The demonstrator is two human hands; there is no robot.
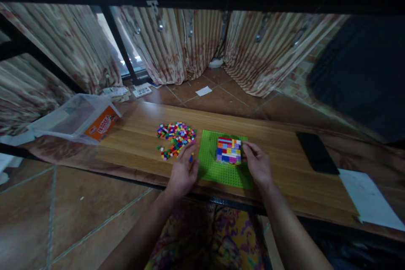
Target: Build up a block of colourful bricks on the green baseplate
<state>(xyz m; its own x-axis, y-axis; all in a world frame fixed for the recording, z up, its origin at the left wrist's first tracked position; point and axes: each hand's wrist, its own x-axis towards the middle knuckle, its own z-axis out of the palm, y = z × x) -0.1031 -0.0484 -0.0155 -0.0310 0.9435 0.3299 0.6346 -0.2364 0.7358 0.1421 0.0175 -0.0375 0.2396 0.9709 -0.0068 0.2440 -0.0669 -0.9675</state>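
A green studded baseplate [221, 168] lies on a wooden table. On it stands a square block of many-coloured small bricks [228, 150]. My right hand [257, 162] rests at the block's right side, fingers curled against its edge. My left hand [183, 171] sits at the baseplate's left edge, fingers pinched on a small blue and yellow brick [191, 158]. A loose pile of coloured bricks [175, 133] lies just beyond my left hand.
A clear plastic tub [74, 118] with an orange label lies tipped at the table's left end. A black phone [316, 152] and a white sheet [368, 198] lie to the right. Black metal bars and curtains stand behind the table [139, 135].
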